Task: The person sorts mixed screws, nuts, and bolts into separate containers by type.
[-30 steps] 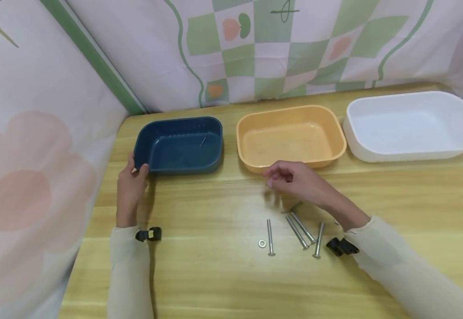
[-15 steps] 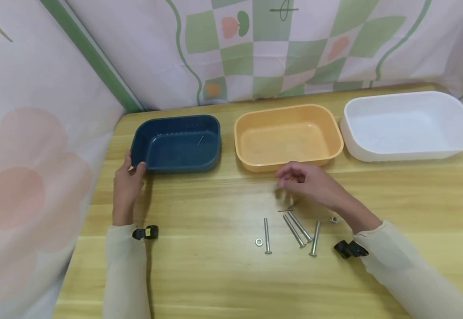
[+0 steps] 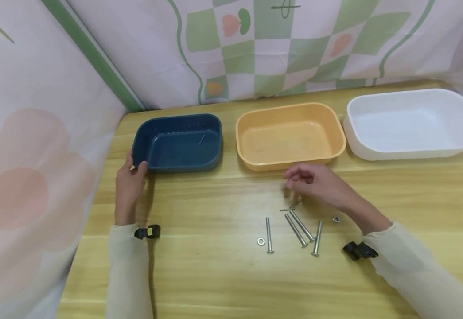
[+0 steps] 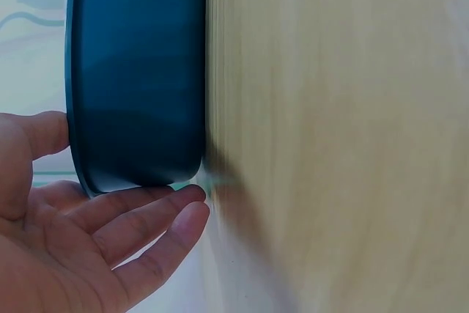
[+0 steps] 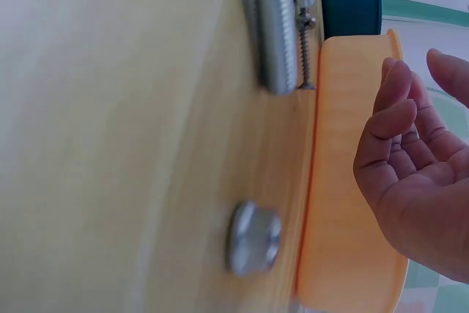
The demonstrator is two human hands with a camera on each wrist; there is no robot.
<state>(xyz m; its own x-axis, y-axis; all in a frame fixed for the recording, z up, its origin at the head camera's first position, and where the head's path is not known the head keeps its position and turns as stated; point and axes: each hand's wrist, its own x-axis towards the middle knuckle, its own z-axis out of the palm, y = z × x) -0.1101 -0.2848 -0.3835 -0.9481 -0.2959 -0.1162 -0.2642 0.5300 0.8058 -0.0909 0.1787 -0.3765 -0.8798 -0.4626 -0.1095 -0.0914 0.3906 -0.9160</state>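
Observation:
My left hand (image 3: 129, 186) rests at the near left corner of the dark blue tray (image 3: 175, 168). Its thumb touches the rim and its fingers lie lightly along the outer wall (image 4: 139, 108). A small thin screw or nail (image 3: 202, 139) lies inside that tray. Just in front of the yellow tray (image 3: 291, 166) hovers my right hand (image 3: 319, 184), its fingers loosely curled around nothing visible. Below it on the table are two small screws (image 3: 288, 209), several long bolts (image 3: 296, 230), and a nut (image 3: 336, 219), seen closer in the right wrist view. A small metal ring (image 3: 261, 241) sits beside the leftmost bolt (image 3: 269, 235).
At the right back stands a white tray (image 3: 414, 155), in line with the other two. All stand on a wooden table (image 3: 215, 274). Patterned cloth (image 3: 271, 62) hangs behind them, and another sheet (image 3: 28, 177) borders the left side.
My right hand has drawn back to the right and slightly nearer, uncovering the nut and the small screws. The left hand has stayed at the blue tray's corner.

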